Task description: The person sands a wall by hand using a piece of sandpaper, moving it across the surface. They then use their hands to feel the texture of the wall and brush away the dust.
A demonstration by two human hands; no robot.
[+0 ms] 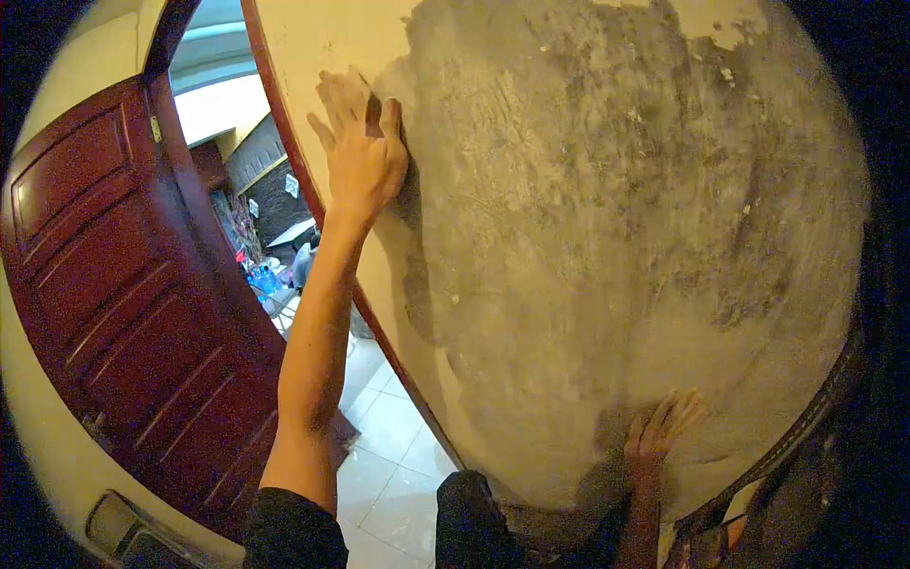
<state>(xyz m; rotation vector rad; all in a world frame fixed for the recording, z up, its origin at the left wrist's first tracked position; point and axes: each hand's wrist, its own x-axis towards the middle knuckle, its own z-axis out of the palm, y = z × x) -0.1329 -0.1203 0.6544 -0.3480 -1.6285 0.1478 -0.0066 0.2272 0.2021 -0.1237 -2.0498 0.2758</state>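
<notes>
My left hand (365,156) is raised high with its fingers spread. It lies against the pale painted part of the wall (303,47), close to the left edge of a large grey patch (559,218). That patch looks rough and stained, with paint stripped or worn off around its ragged border. Lower down, my right hand (661,429) rests on the grey surface, fingers stretched out and pointing up; it is in dim light. Neither hand shows anything in it.
A dark red panelled door (104,275) stands at the left. Through the doorway are a tiled floor (393,436), blue bottles (265,280) and other clutter. A dark wooden trim (403,379) edges the wall. A dark strap-like shape (796,436) curves at the lower right.
</notes>
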